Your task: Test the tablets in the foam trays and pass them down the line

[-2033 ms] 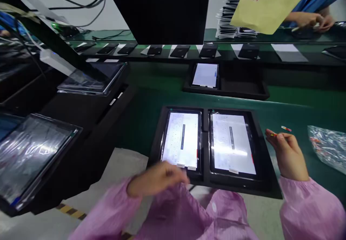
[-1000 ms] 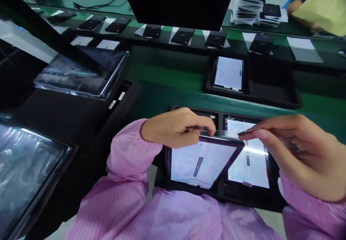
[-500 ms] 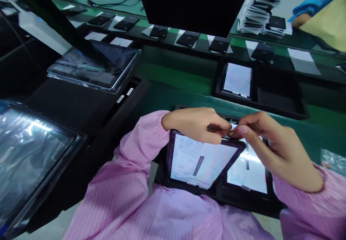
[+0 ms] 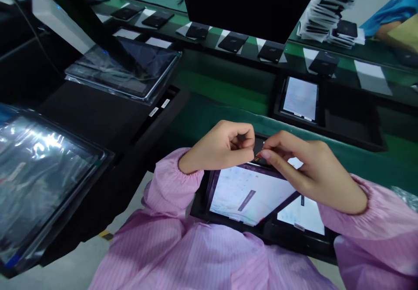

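Between the thumb and forefinger of my right hand [image 4: 305, 166] is a small dark card [image 4: 257, 159] with a gold-coloured patch, partly covered by the fingertips. My left hand [image 4: 225, 146] is closed in a pinch beside it; whether anything sits between its fingertips is hidden. Below both hands a tablet [image 4: 241, 190] with a lit screen lies tilted, its upper edge near my fingers. To its right a second lit tablet [image 4: 313, 220] rests in the black tray [image 4: 281, 235], partly hidden by my right hand and the first tablet.
Another lit tablet [image 4: 300, 98] sits in a tray beyond my hands. Plastic-wrapped screens [image 4: 48, 177] lie at left. A black monitor [image 4: 251, 2] stands in front. Dark devices [image 4: 233, 42] on papers line the shelf. A co-worker's blue sleeve [image 4: 388, 11] shows near stacked devices [image 4: 329, 11].
Both hands have moved left along the tablet's top edge, the right one further. The small card has moved left with my right fingers. The view has shifted slightly.
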### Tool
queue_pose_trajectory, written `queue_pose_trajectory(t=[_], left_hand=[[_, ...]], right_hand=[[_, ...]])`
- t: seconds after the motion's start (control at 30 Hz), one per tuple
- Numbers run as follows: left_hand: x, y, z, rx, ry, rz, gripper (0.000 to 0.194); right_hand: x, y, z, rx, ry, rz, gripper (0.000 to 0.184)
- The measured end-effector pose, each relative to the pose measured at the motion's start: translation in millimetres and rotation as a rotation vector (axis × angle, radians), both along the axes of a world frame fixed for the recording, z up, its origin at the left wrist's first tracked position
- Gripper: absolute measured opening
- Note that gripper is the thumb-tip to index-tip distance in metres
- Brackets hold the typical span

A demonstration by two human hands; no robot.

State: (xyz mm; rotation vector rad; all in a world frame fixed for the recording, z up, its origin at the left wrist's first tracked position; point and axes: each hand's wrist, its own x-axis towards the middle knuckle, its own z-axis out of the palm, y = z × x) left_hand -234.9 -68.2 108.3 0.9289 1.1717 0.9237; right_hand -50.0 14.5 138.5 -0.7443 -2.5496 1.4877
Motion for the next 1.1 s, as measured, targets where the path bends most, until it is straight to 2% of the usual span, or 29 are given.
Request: queue_pose_trajectory(t=[0.27, 0.47, 0.7, 0.87, 0.97, 1.03, 1.1], left_hand=[[2, -6, -0.1, 0.022, 0.022, 0.054, 0.019], [4, -8, 0.3, -0.003, 0.016, 0.068, 0.021], [5, -7, -0.2, -0.013, 0.031, 0.073, 0.021], [6, -4, -2.9, -0.027, 0.039, 0.09, 0.02], [8, 0, -5.0, -0.057, 0.053, 0.125, 0.02], [8, 6, -10.6, -0.087, 0.086, 0.16, 0.018], [9, 14, -22.4, -0.117, 0.134, 0.193, 0.015]], right_hand=[[-2, 0, 2.9, 0.031, -0.019, 0.036, 0.012], [-5, -1, 4.2, 0.064, 0.001, 0.163, 0.011], [-10, 5, 6.9, 0.023, 0.01, 0.226, 0.018], [-13, 4, -0.9, 0.001, 0.006, 0.225, 0.024], [-15, 11, -6.8, -0.06, -0.027, 0.213, 0.02], [-7, 24, -10.0, -0.123, -0.063, 0.159, 0.014], [14, 41, -14.8, -0.154, -0.099, 0.02, 0.031]])
